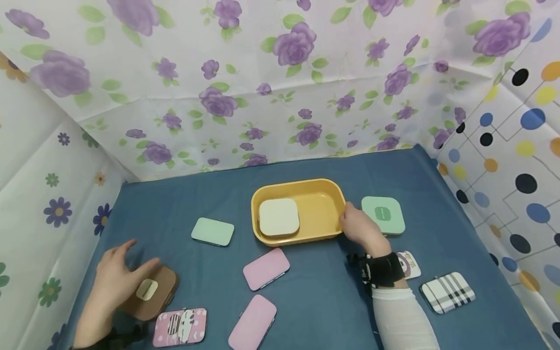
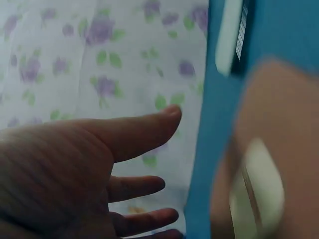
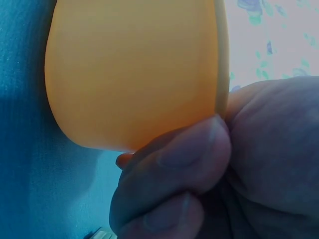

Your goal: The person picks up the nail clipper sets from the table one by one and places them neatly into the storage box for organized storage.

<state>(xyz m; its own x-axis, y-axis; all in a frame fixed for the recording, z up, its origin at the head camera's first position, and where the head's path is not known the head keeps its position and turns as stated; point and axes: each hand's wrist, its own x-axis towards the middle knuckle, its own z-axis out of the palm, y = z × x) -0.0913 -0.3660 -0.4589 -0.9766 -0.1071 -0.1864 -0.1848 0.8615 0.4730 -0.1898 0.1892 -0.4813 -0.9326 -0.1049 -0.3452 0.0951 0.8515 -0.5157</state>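
My right hand grips the right end of a yellow tray, thumb and curled fingers on its rim. The right wrist view shows those fingertips against the tray's smooth wall. Inside the tray, at its left end, lies a cream square case. Over at the left, my left hand hovers spread above a brown case with a cream label. Nothing sits between its thumb and fingers. In the left wrist view the brown case is blurred, beside the straight thumb.
A mint case, two pink cases and a pink cartoon case lie left and front. Right of the tray are a green square case, a partly hidden cartoon case and a plaid case. Patterned cloths border the blue surface.
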